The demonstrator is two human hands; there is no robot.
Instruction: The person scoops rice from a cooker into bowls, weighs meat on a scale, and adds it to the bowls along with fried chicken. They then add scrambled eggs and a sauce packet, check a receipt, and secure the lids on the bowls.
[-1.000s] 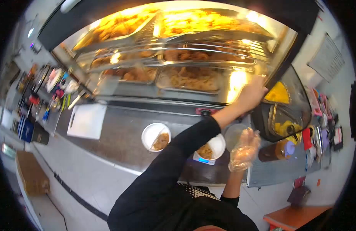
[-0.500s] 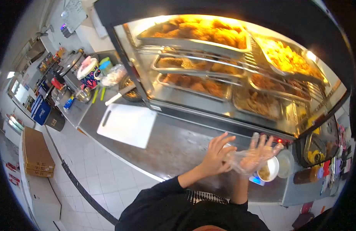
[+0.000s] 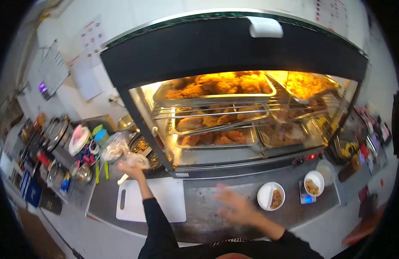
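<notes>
My left hand (image 3: 131, 169) reaches over the white cutting board (image 3: 165, 196), its fingers closed on crumpled clear film that looks like a plastic glove (image 3: 141, 161). Just beyond it are a clear plastic bag (image 3: 115, 146) and a dark pan (image 3: 154, 163) of browned food. A white-handled utensil (image 3: 122, 179) sticks out from the pan. Over the dark counter, my right hand (image 3: 236, 206) is smeared by motion, with fingers apart and nothing visible in it. To its right stands a divided white bowl (image 3: 265, 196) with minced food in one half.
Behind the counter (image 3: 208, 216) stands a lit glass warmer (image 3: 234, 172) with trays of fried food. At right, another white bowl (image 3: 309, 176) rests on a small scale (image 3: 308, 199), beside a clear tub (image 3: 326, 170) and a bottle (image 3: 349, 168). Metal bowls (image 3: 82, 172) and green-handled tools (image 3: 106, 170) lie left.
My hands have parted: the left has swung far left with the clear film, and the right, gloved before, now looks bare. The view has shifted, and the divided bowl now shows.
</notes>
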